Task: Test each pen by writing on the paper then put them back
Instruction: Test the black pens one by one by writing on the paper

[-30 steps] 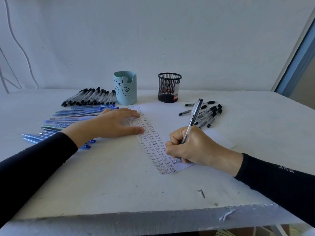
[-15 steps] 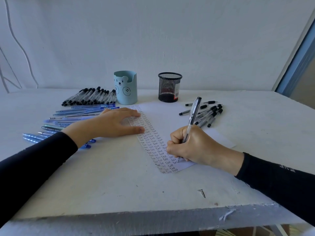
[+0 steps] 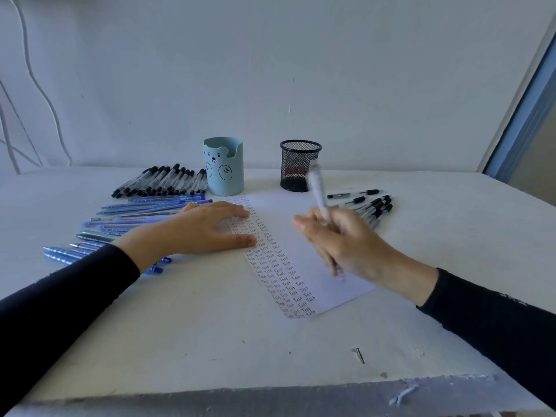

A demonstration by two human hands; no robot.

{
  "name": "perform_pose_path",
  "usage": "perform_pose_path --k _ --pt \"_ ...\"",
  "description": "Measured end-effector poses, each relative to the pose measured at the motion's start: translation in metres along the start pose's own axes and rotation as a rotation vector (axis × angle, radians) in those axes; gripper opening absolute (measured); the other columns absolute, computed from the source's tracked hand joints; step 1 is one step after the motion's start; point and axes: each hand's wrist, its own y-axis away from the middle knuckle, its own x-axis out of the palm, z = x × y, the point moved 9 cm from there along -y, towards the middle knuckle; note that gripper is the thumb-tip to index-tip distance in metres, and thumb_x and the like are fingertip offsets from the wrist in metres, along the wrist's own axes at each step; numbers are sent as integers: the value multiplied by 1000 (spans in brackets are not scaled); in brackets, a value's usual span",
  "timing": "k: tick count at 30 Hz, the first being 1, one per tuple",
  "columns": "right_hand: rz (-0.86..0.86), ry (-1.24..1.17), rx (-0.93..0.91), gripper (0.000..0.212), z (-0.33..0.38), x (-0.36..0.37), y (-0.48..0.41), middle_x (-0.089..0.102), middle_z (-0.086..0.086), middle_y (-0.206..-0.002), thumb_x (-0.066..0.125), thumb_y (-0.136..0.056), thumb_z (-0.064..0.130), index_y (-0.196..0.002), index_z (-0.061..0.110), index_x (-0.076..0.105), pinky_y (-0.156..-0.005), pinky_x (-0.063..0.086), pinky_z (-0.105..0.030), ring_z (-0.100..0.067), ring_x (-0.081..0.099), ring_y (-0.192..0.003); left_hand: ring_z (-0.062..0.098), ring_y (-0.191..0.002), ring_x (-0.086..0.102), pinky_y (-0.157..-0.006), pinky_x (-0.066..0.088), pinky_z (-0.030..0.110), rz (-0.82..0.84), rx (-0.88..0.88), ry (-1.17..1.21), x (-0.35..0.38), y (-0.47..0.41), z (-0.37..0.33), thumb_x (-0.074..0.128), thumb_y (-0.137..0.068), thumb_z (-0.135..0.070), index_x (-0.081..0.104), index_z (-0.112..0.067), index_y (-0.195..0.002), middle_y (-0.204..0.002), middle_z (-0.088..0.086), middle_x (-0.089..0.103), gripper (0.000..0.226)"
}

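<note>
Right grip: the right hand (image 3: 340, 245) has its fingers curled round a pen (image 3: 317, 194) and clamped low on the barrel. It's smeared with motion, so I can't tell which fingers do the pinching.
Pen: its top leans away toward the mesh cup (image 3: 299, 165) and its tip points down over the right part of the paper (image 3: 285, 206). I can't tell whether the tip touches the sheet.
Left grip: the left hand (image 3: 204, 230) lies flat with fingers straight and apart. It holds nothing and presses the paper's left margin onto the surface (image 3: 210, 341).
Paper: columns of a small "Test" run down its left side to the near corner. The strip to their right is bare.
Step in hand: I'd judge this pen is being tried.
Doing it well: pin the sheet with that flat palm and bring the tip to the bare strip just beside the last column. Write one short word with light pressure and check that the line is unbroken.
Putting back: black-capped pens (image 3: 162, 182) lie in a row beside the bear cup (image 3: 223, 167), and blue pens (image 3: 135, 212) fan out behind the left wrist. More black pens (image 3: 373, 209) lie just right of the paper. I can't tell which pile is tested, so the pen must be matched with care.
Hazard: a loose nail (image 3: 358, 355) lies near the front edge, well apart from the paper.
</note>
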Motion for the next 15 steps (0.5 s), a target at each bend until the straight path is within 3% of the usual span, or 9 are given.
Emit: perform_pose_path --k 2,4,7,9,11,13,15 --pt "-14 6 25 37 4 -10 -11 41 5 -39 42 -96 48 -104 15 58 -44 35 -19 -11 38 -37 7 -139 32 -119 17 39 -24 10 -14 -1 -1 2 25 -67 -92 40 -46 -140 -148 -24 36 87" --pt "-13 30 54 35 4 -21 -23 46 2 -41 33 -104 41 -118 18 56 -43 37 -21 -13 43 -39 4 -134 38 -116 20 37 -100 31 -38 -7 -2 6 20 -74 -86 46 -47 -135 -143 -24 43 77" --pt "5 184 -17 27 5 -29 -42 65 -2 -67 42 -104 34 -114 19 64 -63 53 -31 -17 62 -63 2 -125 46 -112 23 34 -194 2 -55 -18 -1 19 33 -88 -68 55 -46 -127 -135 -22 52 51" --pt "17 331 -57 29 -1 -26 -47 65 -3 -80 48 -99 41 -111 24 68 -75 51 -40 -19 59 -73 2 -123 46 -113 24 35 -211 -23 -51 -20 -1 25 40 -93 -59 56 -44 -127 -133 -23 53 40" --pt "53 384 -36 36 -16 -18 -46 55 -2 -76 41 -98 54 -100 27 65 -71 49 -45 -16 49 -67 1 -121 46 -113 24 36 -204 -33 -54 -20 0 26 40 -94 -58 55 -44 -128 -134 -24 52 41" --pt "89 405 -54 19 -24 -8 -43 61 4 -77 42 -101 43 -98 36 60 -65 46 -32 -7 46 -63 1 -118 47 -113 23 36 -198 -39 -50 -19 -1 27 39 -94 -58 54 -44 -129 -135 -23 51 40" --pt "97 446 -140 16 -23 -1 -40 65 8 -82 53 -100 26 -109 30 66 -61 40 -18 -5 52 -65 -1 -111 46 -113 22 35 -191 -44 -51 -19 -1 26 39 -95 -57 53 -44 -130 -136 -23 50 40"
